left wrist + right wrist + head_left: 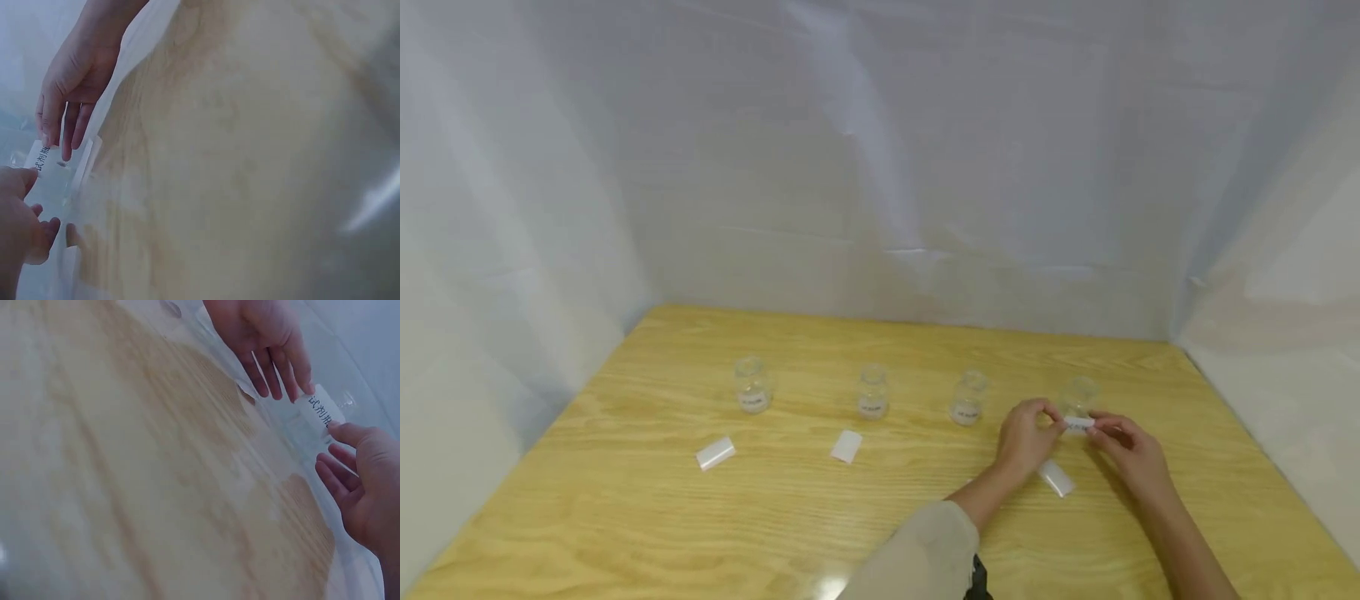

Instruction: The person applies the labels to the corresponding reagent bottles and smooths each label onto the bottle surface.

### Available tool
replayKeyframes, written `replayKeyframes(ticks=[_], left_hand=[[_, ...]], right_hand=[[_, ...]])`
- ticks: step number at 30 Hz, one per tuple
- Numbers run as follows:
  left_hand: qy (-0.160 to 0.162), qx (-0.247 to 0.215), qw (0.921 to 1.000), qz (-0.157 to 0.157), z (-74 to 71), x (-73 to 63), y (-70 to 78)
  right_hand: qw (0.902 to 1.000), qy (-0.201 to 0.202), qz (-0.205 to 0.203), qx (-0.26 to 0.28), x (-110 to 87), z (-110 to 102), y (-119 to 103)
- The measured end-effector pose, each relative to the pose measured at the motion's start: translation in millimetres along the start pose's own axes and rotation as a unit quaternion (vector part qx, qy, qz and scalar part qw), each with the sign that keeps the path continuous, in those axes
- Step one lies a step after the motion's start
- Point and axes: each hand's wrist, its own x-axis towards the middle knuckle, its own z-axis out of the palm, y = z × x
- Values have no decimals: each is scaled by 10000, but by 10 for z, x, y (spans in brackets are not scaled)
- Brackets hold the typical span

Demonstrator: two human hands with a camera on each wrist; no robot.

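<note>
A white label [1078,424] with printed black characters stretches between both hands, right at the front of the rightmost small clear glass bottle [1081,392]. My left hand [1026,437] pinches the label's left end with thumb and forefinger. At the other end, my right hand [1131,454] holds it the same way. Both wrist views show the thumbs on the label [322,412], with the remaining fingers held off to the side. Just below the hands, a white slip [1057,479] lies on the wooden table [775,525].
Three more clear glass bottles, the left [752,385], middle [872,392] and right one [969,400], stand in a row, each bearing a white label. Two white slips, one at left [716,452] and one near the centre [847,446], lie before them. White sheeting [925,167] surrounds the table.
</note>
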Motion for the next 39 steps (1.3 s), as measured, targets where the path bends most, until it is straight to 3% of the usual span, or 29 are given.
replayKeyframes(ticks=[5,11,16,24,36,39], left_hand=[[-104,-196,9996,-190,58,57,-49],[-109,-311,9995,-28,112,89,-87],[10,-269,9996,87,143,122,-92],[118,-418,9990,-72,154,138,-83],[518,-321,9981,2,182,118,-86],[539,-347,9979,-102,186,107,-71]], right_hand=[[10000,-10,-77,7,48,4,45],[9998,-44,37,170,58,-3,49],[9997,-87,211,114,74,-6,62],[9987,54,365,-363,83,1,52],[9988,187,291,-359,68,17,18],[9988,250,274,-331,63,22,8]])
